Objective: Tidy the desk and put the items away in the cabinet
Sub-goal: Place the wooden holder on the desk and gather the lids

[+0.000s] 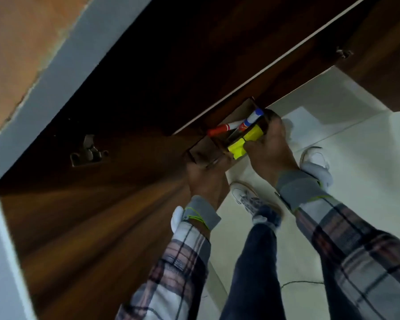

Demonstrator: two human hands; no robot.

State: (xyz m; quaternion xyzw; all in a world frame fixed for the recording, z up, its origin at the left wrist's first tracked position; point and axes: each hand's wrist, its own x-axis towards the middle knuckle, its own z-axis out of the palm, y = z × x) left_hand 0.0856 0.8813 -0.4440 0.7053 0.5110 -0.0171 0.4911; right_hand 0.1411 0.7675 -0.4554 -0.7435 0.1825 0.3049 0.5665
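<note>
Clamped at opposite ends by fingers of left hand (206, 181) and right hand (271, 146), probably to carry organizer (206, 150) steady, markers (219, 130) seated, toward cabinet (129, 88).

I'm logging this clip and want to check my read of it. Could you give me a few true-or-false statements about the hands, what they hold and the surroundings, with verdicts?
1. The left hand and the right hand both grip the organiser. True.
2. The organiser is empty. False: it holds a red-capped marker, a blue-capped marker and yellow blocks.
3. The right hand grips the organiser's end where the yellow blocks sit. True.
4. The person is barefoot. False: they wear white shoes.
5. The floor is pale tile. True.
</note>
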